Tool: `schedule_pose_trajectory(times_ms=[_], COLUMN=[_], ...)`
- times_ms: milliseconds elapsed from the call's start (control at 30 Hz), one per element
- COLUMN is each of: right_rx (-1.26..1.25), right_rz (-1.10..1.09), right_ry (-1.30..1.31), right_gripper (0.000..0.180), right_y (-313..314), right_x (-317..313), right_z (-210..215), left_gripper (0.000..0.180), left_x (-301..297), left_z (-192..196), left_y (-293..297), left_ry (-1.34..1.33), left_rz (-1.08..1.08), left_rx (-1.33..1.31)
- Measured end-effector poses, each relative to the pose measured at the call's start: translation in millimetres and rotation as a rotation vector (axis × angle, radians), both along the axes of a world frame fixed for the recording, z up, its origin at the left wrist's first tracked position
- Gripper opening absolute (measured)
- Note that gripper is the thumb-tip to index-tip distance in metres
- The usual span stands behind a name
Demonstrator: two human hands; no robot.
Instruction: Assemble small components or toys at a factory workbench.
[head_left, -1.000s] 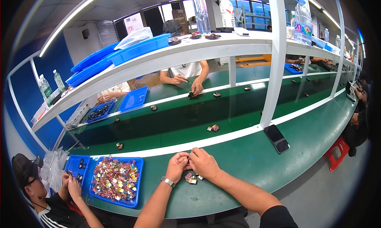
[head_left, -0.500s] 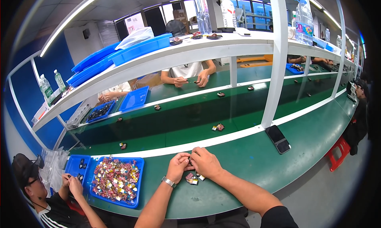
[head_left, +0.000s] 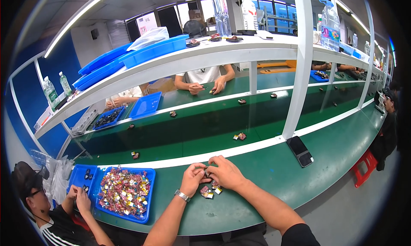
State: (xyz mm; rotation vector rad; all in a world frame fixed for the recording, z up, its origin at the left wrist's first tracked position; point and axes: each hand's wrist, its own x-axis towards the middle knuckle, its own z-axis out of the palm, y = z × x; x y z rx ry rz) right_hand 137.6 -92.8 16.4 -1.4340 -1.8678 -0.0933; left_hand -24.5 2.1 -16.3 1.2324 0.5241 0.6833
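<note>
Over the green worktop, both my hands are together around a small black part (head_left: 207,174). My left hand (head_left: 193,178), with a metal-band watch on its wrist, pinches it from the left. From the right, the fingers of my right hand (head_left: 227,173) close on the same part, hiding most of it. Just below my fingers lie a small reddish part with a white and yellow label (head_left: 206,192) and a similar part (head_left: 217,187), partly under my right hand.
A blue tray (head_left: 153,194) heaped with small labelled parts is at my left, beside a co-worker's hands (head_left: 79,195). A black phone (head_left: 299,152) lies right, near a white post (head_left: 295,87). Beyond the white rail, a green belt (head_left: 192,137) carries scattered parts. A shelf (head_left: 265,44) spans above.
The parts on the belt have shifted slightly to the right. My right hand's fingers have lifted a little, while both hands stay at the black part. Across the belt, a person's hands have moved slightly.
</note>
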Motion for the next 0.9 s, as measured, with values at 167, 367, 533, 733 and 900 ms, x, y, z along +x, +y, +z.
schedule_pose_trajectory(times_ms=[167,367,533,733,900], right_rx=[-0.090,-0.123,-0.169,-0.319,-0.012], right_rz=[0.115,0.071,0.077,0.312,-0.524], right_ry=[0.153,0.240,0.290,0.578,0.083], right_gripper=[0.009,0.010,0.010,0.015,0.040], right_y=[1,3,7,10,46], right_x=[5,15,13,24,126], right_z=[3,-8,-10,-9,-17], left_gripper=[0.014,0.014,0.013,0.006,0.006], left_x=[-6,-3,-6,-7,-6], left_z=[-12,2,-2,-3,-4], left_y=[9,3,6,9,7], left_ry=[-0.022,-0.008,-0.010,0.002,0.009], left_rz=[-0.036,-0.105,-0.096,-0.113,-0.060], left_rx=[0.042,-0.005,0.037,-0.011,0.006])
